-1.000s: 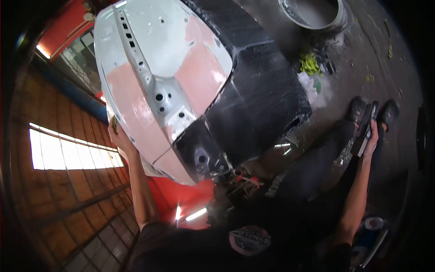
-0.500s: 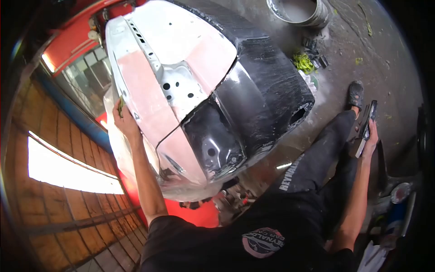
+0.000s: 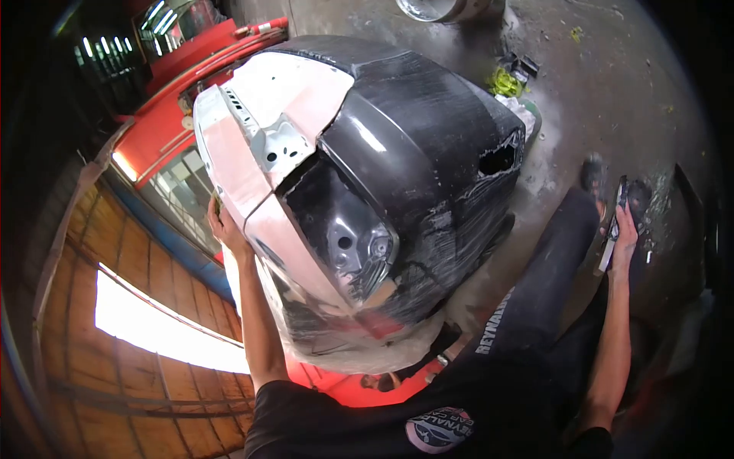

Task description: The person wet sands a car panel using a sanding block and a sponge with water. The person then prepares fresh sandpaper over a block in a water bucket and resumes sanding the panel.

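Note:
A car body (image 3: 428,130) fills the middle of the view, its large panel dark and scuffed. White metal and pink-coated panel sections (image 3: 264,218) run along its left side, around a dark recess with holes. My left hand (image 3: 228,228) rests at the outer edge of the pink section, fingers stretched along it; a small greenish scrap seems to show by the fingertips, too small to name. Away from the car, over by my leg, my right hand (image 3: 625,237) grips a long, flat sanding block (image 3: 614,229), dark on one side and pale at the lower end.
A metal bucket (image 3: 432,8) stands on the grey floor at the top. Near the car's right corner lie a yellow-green cloth (image 3: 505,82) and dark small items. Whitish sheeting (image 3: 367,356) hangs along the car's lower edge. A red vehicle (image 3: 164,145) is behind at left.
My view has shifted, showing more of the dark panel and a red structure at upper left. My left hand has slid along the panel edge. The sanding block stays in my right hand.

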A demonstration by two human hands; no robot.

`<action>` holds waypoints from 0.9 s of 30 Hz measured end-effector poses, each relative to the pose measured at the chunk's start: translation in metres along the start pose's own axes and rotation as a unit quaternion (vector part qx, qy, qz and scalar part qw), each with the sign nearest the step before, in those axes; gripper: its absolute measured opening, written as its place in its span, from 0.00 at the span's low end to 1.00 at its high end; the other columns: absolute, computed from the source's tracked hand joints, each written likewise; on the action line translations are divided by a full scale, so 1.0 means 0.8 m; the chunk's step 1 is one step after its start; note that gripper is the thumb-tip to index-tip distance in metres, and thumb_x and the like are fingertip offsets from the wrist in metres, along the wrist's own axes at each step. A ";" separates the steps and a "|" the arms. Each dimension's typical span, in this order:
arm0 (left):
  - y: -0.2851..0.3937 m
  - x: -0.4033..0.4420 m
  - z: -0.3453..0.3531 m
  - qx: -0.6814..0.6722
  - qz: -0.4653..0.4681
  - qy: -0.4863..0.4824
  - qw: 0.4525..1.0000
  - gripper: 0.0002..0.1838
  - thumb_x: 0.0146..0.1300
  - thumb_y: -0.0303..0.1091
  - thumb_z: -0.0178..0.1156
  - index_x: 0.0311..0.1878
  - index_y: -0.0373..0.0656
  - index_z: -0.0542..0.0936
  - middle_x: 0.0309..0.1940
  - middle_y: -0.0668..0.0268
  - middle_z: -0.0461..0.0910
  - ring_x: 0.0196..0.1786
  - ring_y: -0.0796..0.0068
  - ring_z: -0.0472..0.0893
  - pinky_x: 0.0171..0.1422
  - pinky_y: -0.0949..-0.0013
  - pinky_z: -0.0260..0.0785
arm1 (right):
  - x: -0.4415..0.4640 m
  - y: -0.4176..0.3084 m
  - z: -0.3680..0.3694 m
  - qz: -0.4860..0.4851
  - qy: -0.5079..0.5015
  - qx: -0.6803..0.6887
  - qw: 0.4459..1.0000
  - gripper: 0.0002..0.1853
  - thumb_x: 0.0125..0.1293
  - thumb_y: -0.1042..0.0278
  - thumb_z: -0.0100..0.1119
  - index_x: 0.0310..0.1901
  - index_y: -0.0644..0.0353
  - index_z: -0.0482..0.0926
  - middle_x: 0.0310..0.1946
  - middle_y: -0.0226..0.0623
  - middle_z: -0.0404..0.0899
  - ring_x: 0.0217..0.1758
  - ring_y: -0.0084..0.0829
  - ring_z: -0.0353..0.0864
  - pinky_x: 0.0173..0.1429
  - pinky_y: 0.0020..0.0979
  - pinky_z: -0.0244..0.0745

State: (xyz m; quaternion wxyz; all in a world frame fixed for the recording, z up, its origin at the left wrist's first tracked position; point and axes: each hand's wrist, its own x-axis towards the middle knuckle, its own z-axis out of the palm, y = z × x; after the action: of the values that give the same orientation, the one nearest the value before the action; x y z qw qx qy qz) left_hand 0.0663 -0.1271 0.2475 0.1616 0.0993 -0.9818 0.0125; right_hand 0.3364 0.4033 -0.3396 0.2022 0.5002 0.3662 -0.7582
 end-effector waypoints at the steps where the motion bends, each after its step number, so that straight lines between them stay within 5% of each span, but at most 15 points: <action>1: 0.001 0.000 0.000 0.023 0.013 0.002 1.000 0.23 0.77 0.31 0.55 0.70 0.30 0.78 0.64 0.53 0.80 0.61 0.65 0.82 0.68 0.64 0.74 | -0.003 0.011 0.002 0.005 -0.009 0.012 1.000 0.28 0.80 0.57 0.62 0.76 0.57 0.75 0.41 0.23 0.84 0.34 0.15 0.80 0.35 0.23 0.77; 3: 0.002 0.000 -0.002 0.027 0.019 0.003 0.999 0.23 0.77 0.31 0.56 0.70 0.30 0.78 0.63 0.53 0.81 0.61 0.65 0.82 0.67 0.65 0.74 | -0.007 0.041 -0.002 0.038 0.008 0.025 0.999 0.27 0.79 0.58 0.64 0.75 0.56 0.77 0.40 0.24 0.85 0.29 0.14 0.79 0.30 0.22 0.72; 6: 0.002 0.001 0.000 -0.023 0.000 0.000 1.000 0.23 0.77 0.32 0.57 0.70 0.30 0.78 0.61 0.53 0.82 0.60 0.66 0.82 0.66 0.66 0.75 | 0.008 0.090 -0.021 0.058 -0.007 -0.088 0.994 0.29 0.78 0.60 0.65 0.75 0.61 0.76 0.49 0.27 0.87 0.41 0.15 0.84 0.41 0.21 0.77; 8: 0.006 0.000 -0.001 -0.037 -0.011 -0.012 0.999 0.23 0.77 0.32 0.57 0.70 0.30 0.78 0.60 0.54 0.83 0.59 0.67 0.83 0.66 0.66 0.75 | 0.043 0.146 -0.038 -0.007 -0.034 -0.096 0.995 0.31 0.78 0.61 0.65 0.76 0.67 0.73 0.58 0.30 0.85 0.56 0.18 0.81 0.63 0.22 0.74; 10: 0.002 0.006 -0.002 0.026 0.040 -0.006 0.999 0.23 0.78 0.33 0.57 0.70 0.30 0.78 0.59 0.55 0.84 0.58 0.69 0.83 0.65 0.68 0.75 | 0.052 0.177 -0.042 -0.032 -0.080 -0.091 0.992 0.32 0.78 0.61 0.65 0.76 0.69 0.72 0.62 0.30 0.84 0.62 0.19 0.78 0.71 0.22 0.69; 15: 0.010 0.005 -0.007 -0.008 0.007 -0.022 1.000 0.24 0.76 0.35 0.60 0.68 0.30 0.79 0.59 0.56 0.85 0.57 0.69 0.84 0.65 0.67 0.76 | 0.091 0.271 -0.071 -0.050 -0.050 -0.166 0.984 0.31 0.75 0.63 0.66 0.74 0.71 0.73 0.56 0.35 0.88 0.57 0.19 0.82 0.67 0.23 0.73; 18: -0.010 0.011 -0.021 0.006 0.047 -0.029 0.998 0.22 0.76 0.35 0.60 0.67 0.31 0.81 0.55 0.58 0.86 0.53 0.71 0.86 0.60 0.70 0.78 | 0.055 0.272 -0.028 -0.025 -0.041 -0.131 0.990 0.32 0.74 0.60 0.67 0.75 0.64 0.75 0.57 0.40 0.88 0.58 0.22 0.82 0.67 0.26 0.73; 19: -0.012 0.024 -0.025 -0.003 0.032 -0.047 0.998 0.22 0.76 0.35 0.60 0.66 0.31 0.81 0.54 0.58 0.86 0.52 0.71 0.86 0.59 0.70 0.78 | 0.054 0.300 -0.022 -0.107 -0.046 -0.130 0.985 0.31 0.74 0.56 0.66 0.76 0.56 0.76 0.59 0.45 0.86 0.59 0.28 0.83 0.67 0.31 0.73; 22: -0.012 0.031 -0.024 0.003 0.015 -0.051 0.999 0.22 0.75 0.35 0.62 0.66 0.31 0.81 0.53 0.60 0.87 0.49 0.73 0.86 0.57 0.71 0.79 | 0.036 0.317 -0.015 -0.106 -0.012 -0.305 0.946 0.31 0.75 0.53 0.66 0.76 0.52 0.77 0.61 0.48 0.82 0.61 0.32 0.82 0.69 0.34 0.72; 27: -0.020 0.049 -0.035 0.002 0.037 -0.075 0.997 0.21 0.75 0.35 0.61 0.65 0.32 0.83 0.50 0.60 0.88 0.46 0.73 0.87 0.53 0.71 0.81 | 0.031 0.324 -0.014 -0.119 -0.008 -0.184 0.976 0.33 0.74 0.53 0.67 0.76 0.57 0.76 0.63 0.50 0.81 0.67 0.36 0.81 0.73 0.35 0.70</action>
State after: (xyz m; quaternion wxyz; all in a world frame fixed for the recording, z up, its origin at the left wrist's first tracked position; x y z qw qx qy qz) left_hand 0.0422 -0.1485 0.2861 0.0869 0.0639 -0.9941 0.0133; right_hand 0.5071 0.2449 -0.4558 0.2024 0.4014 0.5548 -0.7000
